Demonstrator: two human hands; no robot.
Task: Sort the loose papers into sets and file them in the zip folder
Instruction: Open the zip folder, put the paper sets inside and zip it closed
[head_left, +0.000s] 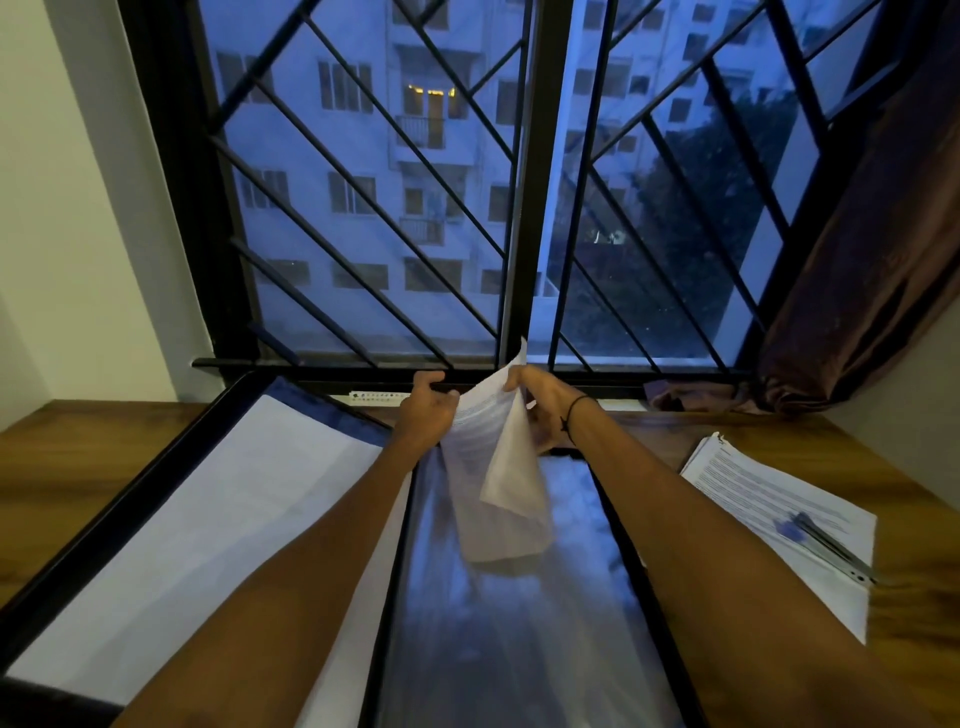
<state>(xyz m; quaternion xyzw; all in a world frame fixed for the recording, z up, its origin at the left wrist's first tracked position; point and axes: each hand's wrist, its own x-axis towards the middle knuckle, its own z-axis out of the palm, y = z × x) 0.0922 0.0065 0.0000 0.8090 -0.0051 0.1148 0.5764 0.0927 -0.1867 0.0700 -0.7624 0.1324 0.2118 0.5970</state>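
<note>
A wooden bench (924, 597) sits against a barred window (519, 182) at dusk, a brown curtain (857, 260) bunched at the far right.

Nearest, under both forearms, the zip folder (519, 649) lies opened flat: its glossy plastic pocket runs between the arms, and a white sheet (208, 509) lies in the flap left of the left arm. To the right of the right arm, well apart from the hands, a stack of printed papers (769, 514) rests on the wood with a pen (826, 545) across it.

Farther out, above the folder's far end, both hands hold a thin set of pages (493, 467) upright. The left hand (426, 410) has its fingers curled round the set's top left edge. The right hand (545, 405) pinches the top right corner and peels one page away from the rest, so that page bows and hangs loose.

The pages look light and floppy, blurred as if fluttering; they should crease easily and slide against each other. Holding them along the top edge, thumb one side and fingers the other, seems the surest hold, with the bottom edge left free to lead into the slick pocket below.

Beyond the hands, a small white strip (376, 397) lies on the sill.
</note>
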